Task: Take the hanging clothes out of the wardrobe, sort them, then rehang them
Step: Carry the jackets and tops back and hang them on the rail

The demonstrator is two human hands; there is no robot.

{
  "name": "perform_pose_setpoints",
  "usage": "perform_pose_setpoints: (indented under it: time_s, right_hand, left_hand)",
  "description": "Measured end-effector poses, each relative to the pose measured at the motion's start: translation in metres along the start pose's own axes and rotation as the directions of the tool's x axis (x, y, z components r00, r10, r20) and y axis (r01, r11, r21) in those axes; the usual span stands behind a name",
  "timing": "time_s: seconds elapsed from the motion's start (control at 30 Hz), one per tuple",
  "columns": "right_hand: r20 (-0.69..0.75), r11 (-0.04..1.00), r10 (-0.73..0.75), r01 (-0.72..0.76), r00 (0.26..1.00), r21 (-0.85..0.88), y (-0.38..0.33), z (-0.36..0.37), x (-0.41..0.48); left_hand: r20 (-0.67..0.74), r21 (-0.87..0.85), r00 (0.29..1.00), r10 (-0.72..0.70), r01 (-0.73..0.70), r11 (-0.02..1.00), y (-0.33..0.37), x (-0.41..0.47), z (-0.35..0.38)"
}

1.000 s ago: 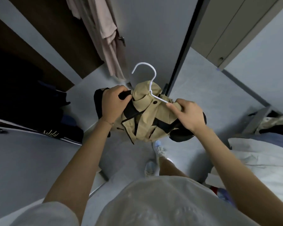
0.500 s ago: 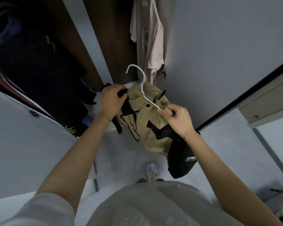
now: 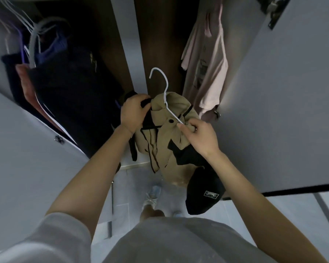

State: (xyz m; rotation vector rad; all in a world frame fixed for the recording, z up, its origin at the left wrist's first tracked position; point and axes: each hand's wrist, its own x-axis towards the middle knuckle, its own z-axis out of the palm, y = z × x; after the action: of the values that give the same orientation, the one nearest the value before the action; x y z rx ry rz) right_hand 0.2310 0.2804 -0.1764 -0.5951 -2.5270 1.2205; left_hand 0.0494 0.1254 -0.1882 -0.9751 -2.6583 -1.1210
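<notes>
The tan-and-black jacket [image 3: 165, 133] is held bunched up right in front of the open wardrobe. Its black shoulder is gripped by the left hand [image 3: 134, 111], and the end of the white hanger [image 3: 164, 88], plus a bit of cloth, is pinched by the right hand [image 3: 198, 137].

Honestly, the jacket doesn't look properly seated. If that pinch gets loosened, it could probably slide off that side. The black sleeve [image 3: 201, 192] dangling below the jacket could get snagged or trodden on. The hook sticks up above the jacket and might get caught in the pink shirt [image 3: 205, 69] hung up and to the right of it.

Room-wise, the jacket is boxed in by open doors on both sides, with the right door [image 3: 273, 111] very near, so little sideways space is left. The space up and left of the jacket is crowded with dark clothes [image 3: 68, 95]. The brown gap straight above it looks freer.
</notes>
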Motion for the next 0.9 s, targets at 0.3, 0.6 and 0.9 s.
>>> perform_pose_setpoints:
  time_s: [0.3,0.6,0.9]
  right_hand:
    - [-0.129,0.999,-0.029,0.022,0.991,-0.050,-0.034,0.028,0.078]
    - [-0.274,0.998,0.063,-0.053,0.960,0.040,-0.056,0.035,0.133]
    - [-0.389,0.985,0.129,-0.074,0.912,0.154,-0.087,0.029,0.193]
  left_hand:
    - [0.017,0.068,0.997,0.075,-0.076,0.995,-0.065,0.083,-0.024]
    - [0.083,0.099,0.977,0.198,-0.206,0.974,-0.084,0.163,-0.031]
    - [-0.026,0.148,0.965,0.262,-0.255,0.955,-0.076,0.200,-0.031]
